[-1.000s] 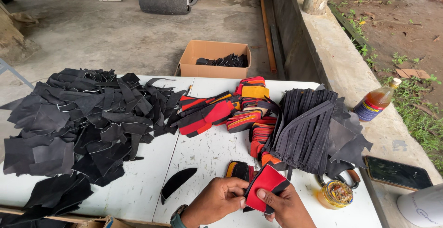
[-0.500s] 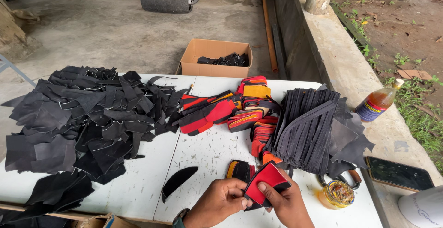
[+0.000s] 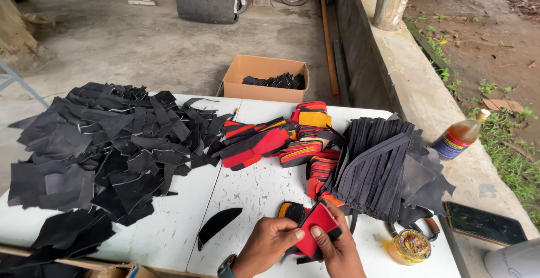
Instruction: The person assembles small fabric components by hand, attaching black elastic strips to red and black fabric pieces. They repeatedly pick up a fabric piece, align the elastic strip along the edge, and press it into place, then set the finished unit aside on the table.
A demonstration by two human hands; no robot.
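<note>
Far beyond the white counter (image 3: 247, 199), an open cardboard box (image 3: 264, 77) of black pieces is sitting on the floor. At right, on the ledge, a bottle (image 3: 458, 137) with a blue-and-red label is standing; near it a dark phone (image 3: 485, 223) is lying, and a small jar (image 3: 412, 246) is sitting on the counter's near right corner. Both hands are holding a red piece (image 3: 316, 227) at the near edge — left hand (image 3: 270, 244) fingers pinching its left side, right hand (image 3: 336, 248) gripping from below. Black scraps (image 3: 95, 154) are sprawling left, black strips (image 3: 374, 163) right, red-orange pieces (image 3: 281, 140) between.
</note>
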